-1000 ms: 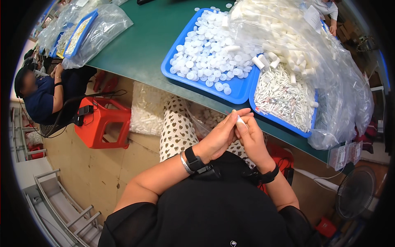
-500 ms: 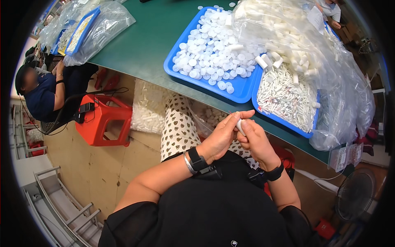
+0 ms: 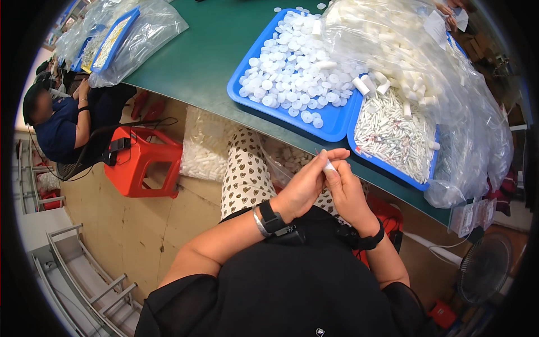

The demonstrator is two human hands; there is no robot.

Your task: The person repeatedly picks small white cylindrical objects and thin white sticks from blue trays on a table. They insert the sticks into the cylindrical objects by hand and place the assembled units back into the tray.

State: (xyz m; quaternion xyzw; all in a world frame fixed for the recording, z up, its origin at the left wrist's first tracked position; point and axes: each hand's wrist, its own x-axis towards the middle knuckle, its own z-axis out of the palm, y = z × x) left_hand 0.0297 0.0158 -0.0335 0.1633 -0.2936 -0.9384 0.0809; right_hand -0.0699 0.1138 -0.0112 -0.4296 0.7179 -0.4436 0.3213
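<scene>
Above my lap, just off the table's near edge, my two hands meet around a small white cylindrical piece [image 3: 330, 166]. My left hand [image 3: 303, 191] curls about it, thumb against it and a finger stretched out beyond. Pressed to the same piece from the other side is my right hand [image 3: 352, 197], its thumb along it and its fingers together. Most of the piece is hidden by the fingers. The closest container is a blue tray [image 3: 387, 165] of thin white sticks, with a few white cylinders at its far side.
Another blue tray [image 3: 332, 130] holds many translucent white discs. Clear plastic bags [image 3: 365, 25] of white cylinders lie behind on the green table [image 3: 185, 70]. A red stool [image 3: 140, 168] stands to the left, near a seated person [image 3: 59, 121]. At the lower right is a fan [image 3: 485, 264].
My right hand's fingers have straightened and closed in over the white piece, so less of it shows. My left hand stays almost in place. The whole view has shifted slightly.
</scene>
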